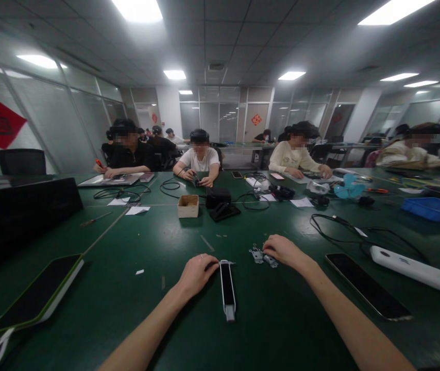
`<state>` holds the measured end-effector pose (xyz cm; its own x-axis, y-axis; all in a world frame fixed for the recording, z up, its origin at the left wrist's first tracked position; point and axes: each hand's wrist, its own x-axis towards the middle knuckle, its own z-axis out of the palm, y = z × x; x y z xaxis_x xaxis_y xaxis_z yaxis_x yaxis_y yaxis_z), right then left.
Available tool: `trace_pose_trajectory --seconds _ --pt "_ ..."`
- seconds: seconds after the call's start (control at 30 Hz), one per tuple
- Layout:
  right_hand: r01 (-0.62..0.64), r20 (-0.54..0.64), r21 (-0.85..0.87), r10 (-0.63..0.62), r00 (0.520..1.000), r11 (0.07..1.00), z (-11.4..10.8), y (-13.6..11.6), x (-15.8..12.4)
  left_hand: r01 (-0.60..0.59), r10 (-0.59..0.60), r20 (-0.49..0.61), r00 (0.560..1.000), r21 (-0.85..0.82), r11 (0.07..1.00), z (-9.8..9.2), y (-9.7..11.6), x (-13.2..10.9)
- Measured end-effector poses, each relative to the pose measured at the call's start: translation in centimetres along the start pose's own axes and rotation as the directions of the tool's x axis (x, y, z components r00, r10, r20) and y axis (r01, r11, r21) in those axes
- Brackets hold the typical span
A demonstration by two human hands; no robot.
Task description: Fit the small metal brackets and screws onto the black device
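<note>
Bare forearms (146, 330) up front over a green table (119, 309), left hand (199, 273) curled by the far end of a slim black-and-white gadget (226, 288), right hand (284, 249) bent over little metal bits (257, 256); can't really tell if either's gripping anything

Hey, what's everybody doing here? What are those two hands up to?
Someone is working bare-handed at a green table. Their left hand is at the far end of a slim white-edged device with a black face. Their right hand has its fingertips at some small metal pieces; how firmly is hard to tell. A phone lies by the right forearm. Across the table, a person in a white shirt handles something small and dark.
</note>
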<state>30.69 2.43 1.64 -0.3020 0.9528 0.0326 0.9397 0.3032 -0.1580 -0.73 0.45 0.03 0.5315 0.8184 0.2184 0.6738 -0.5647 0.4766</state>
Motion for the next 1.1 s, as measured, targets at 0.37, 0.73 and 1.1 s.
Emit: trace_pose_trajectory --seconds 0.37,0.73,1.1 --pt "-0.212 0.072 -0.059 0.216 0.974 0.976 -0.2 -2.0 1.0 -0.006 0.007 -0.019 1.0 0.034 0.999 0.6 -0.2 0.2" --pt "-0.17 0.102 0.031 0.166 0.981 0.985 0.3 -1.2 1.1 0.023 -0.022 -0.017 1.0 0.062 0.998 0.4 0.3 0.0" --pt "0.153 -0.135 0.359 -0.111 0.985 0.921 1.0 -6.7 -0.3 0.026 -0.025 -0.025 0.999 0.068 0.997 0.1 0.7 -0.1"
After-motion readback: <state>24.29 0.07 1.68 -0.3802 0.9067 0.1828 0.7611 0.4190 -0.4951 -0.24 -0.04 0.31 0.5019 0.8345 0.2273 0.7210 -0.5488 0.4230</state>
